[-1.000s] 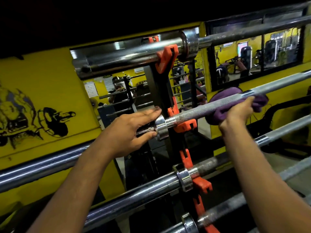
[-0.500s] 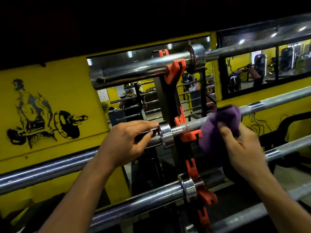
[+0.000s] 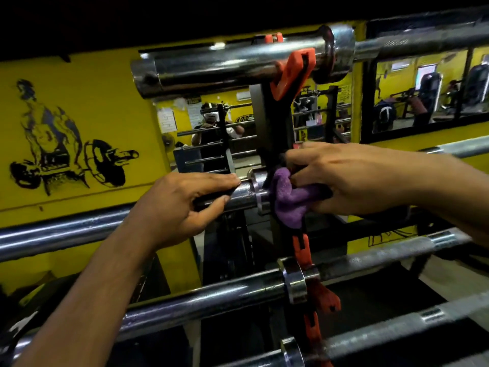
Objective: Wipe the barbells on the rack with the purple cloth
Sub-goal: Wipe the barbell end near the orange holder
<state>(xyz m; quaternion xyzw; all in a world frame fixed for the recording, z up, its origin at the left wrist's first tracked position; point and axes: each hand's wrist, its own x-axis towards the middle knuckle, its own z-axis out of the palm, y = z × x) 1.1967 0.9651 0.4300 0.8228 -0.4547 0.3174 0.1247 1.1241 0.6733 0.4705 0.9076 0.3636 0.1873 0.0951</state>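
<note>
Several chrome barbells lie across a black rack upright (image 3: 260, 123) on orange hooks (image 3: 292, 72). My left hand (image 3: 180, 205) grips the sleeve of the second barbell (image 3: 243, 193), just left of its collar. My right hand (image 3: 352, 178) holds the purple cloth (image 3: 289, 200), bunched round the same bar right beside the collar and against the upright. The bar's shaft (image 3: 460, 148) runs off to the right behind my right forearm. The hook under the cloth is hidden.
A thick barbell sleeve (image 3: 225, 67) hangs close above my hands. Two more barbells (image 3: 211, 300) cross below them, with orange hooks (image 3: 325, 298) sticking out. A yellow wall (image 3: 111, 107) with a mural and mirrors stands behind the rack.
My right hand has slid the purple cloth leftward along the bar, from well out on the shaft to the collar by the upright. My left hand has kept its grip on the sleeve.
</note>
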